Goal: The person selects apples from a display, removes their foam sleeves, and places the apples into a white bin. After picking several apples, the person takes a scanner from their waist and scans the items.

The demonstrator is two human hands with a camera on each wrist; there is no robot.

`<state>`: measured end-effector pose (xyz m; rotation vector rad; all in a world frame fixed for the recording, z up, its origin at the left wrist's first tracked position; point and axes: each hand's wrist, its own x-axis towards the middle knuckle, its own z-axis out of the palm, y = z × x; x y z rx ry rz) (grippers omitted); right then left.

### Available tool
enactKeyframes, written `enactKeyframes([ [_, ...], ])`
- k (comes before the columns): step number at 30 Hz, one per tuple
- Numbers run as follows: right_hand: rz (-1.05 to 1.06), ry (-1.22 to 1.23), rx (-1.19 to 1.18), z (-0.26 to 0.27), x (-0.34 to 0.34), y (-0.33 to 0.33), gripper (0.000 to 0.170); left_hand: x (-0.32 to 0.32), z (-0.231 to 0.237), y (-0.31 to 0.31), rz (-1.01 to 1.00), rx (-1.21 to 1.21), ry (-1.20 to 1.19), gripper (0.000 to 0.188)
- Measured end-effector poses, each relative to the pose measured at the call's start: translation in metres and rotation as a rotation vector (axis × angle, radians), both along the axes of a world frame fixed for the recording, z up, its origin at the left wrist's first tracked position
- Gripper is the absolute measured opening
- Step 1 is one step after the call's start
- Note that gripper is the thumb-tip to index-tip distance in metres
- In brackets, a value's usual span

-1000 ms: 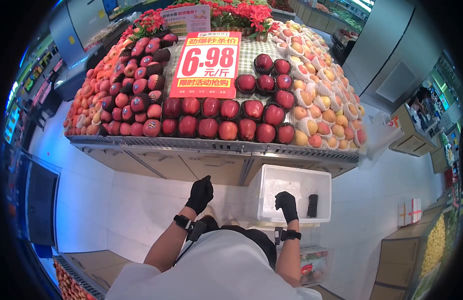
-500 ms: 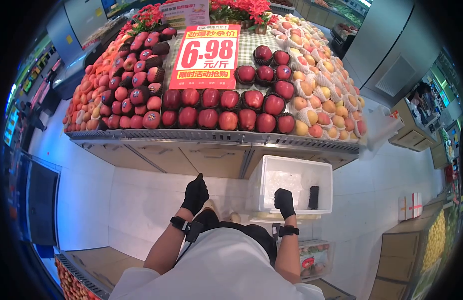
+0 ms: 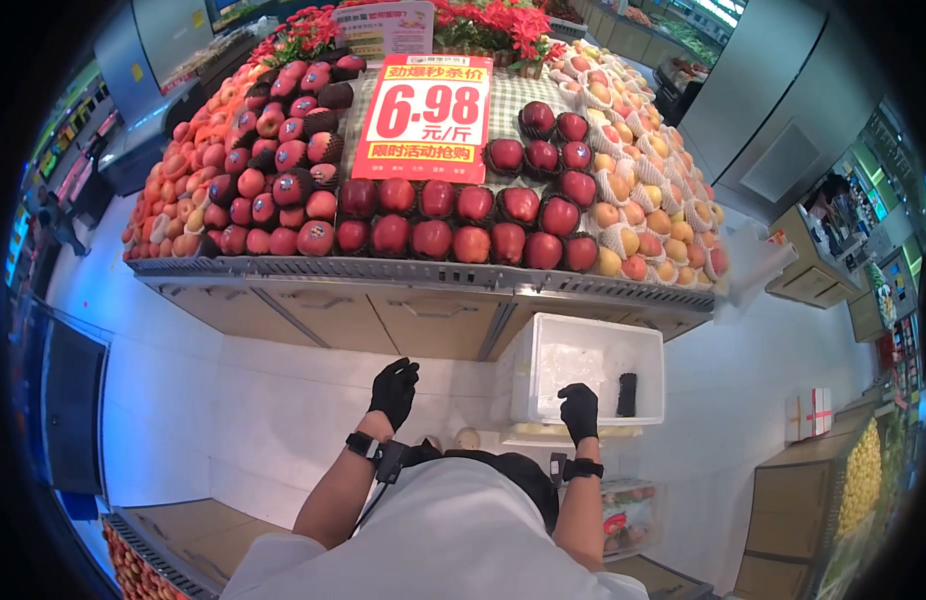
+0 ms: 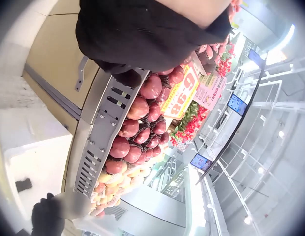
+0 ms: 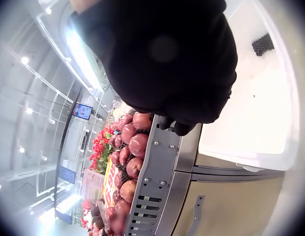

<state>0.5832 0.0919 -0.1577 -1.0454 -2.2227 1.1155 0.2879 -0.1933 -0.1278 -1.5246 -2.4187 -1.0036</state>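
My black-gloved left hand (image 3: 394,390) hovers over the floor in front of the fruit stand, its fingers loosely bent around nothing. The right hand (image 3: 579,412), gloved too, hangs over the white foam box (image 3: 524,385) with relaxed, slightly curled fingers. Inside that box lies a black foam net sleeve (image 3: 626,395). Beyond both hands, dark red apples (image 3: 473,245) in black net sleeves stand in two front rows, with a few more stacked at right. In the right wrist view the glove (image 5: 172,59) hides part of the stand's edge.
A red price sign (image 3: 418,120) leans on checked cloth behind the apples. Sleeved red apples (image 3: 288,188) flank it at left, pale yellow-red fruit (image 3: 651,215) in white nets at right. A slotted metal rail (image 3: 433,275) edges the stand. Red flowers (image 3: 478,35) stand behind.
The left hand's fingers have loosened from a tighter curl, and the right hand's have shifted slightly. The head view has moved a little; the fruit and foam box stay as they were.
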Motion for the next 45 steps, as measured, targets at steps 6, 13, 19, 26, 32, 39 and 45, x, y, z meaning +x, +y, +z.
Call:
enactKeyframes([
  [6,-0.129,0.035,-0.235,0.030,0.009,-0.034,0.019,0.007,0.019,-0.010,0.068,-0.161,-0.597,0.030],
  [13,-0.213,0.112,-0.310,0.030,0.017,-0.069,0.021,-0.001,-0.002,-0.036,-0.143,-0.143,-0.204,0.032],
  [19,-0.408,0.111,-0.537,0.056,0.005,-0.092,0.010,-0.004,-0.047,-0.057,-0.009,0.311,-1.415,0.017],
  [26,-0.269,-0.104,-0.084,0.010,0.007,-0.075,0.018,0.002,-0.001,-0.062,0.195,0.662,-2.279,0.033],
  [32,0.011,-0.352,0.515,0.008,0.010,-0.064,0.022,0.008,0.006,-0.057,0.243,0.684,-2.326,0.043],
  [39,0.034,-0.282,0.502,-0.019,0.039,-0.045,0.022,0.027,-0.035,-0.043,0.201,0.552,-1.973,0.031],
  [45,-0.079,-0.164,-0.295,-0.014,0.069,-0.014,0.011,0.065,-0.035,-0.022,0.032,0.127,-0.784,0.025],
])
